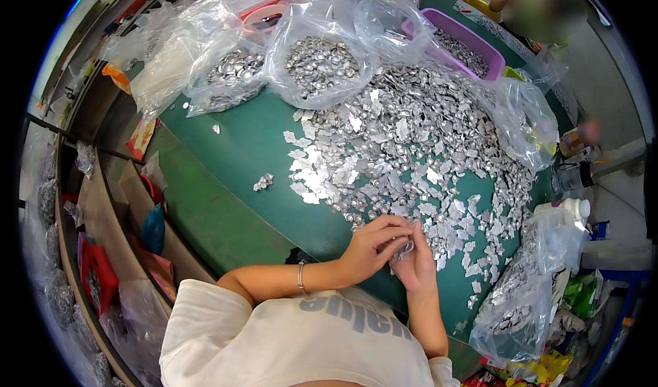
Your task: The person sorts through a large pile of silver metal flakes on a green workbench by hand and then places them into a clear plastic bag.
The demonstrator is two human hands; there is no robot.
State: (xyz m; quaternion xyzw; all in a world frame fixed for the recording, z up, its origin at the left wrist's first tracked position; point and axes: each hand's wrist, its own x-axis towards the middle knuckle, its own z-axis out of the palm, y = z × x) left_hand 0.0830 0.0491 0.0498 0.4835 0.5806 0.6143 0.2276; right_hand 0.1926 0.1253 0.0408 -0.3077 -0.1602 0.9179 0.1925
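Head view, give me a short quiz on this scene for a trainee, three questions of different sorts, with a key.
1. Which wrist wears the bracelet? A) the left only; B) the right only; C) both.
2. True or false: the purple tub holds silver pieces.
3. Fill in "near" or "far": the left hand and right hand come together at the person's ____ side of the big heap.

Key: 1. A; 2. True; 3. near
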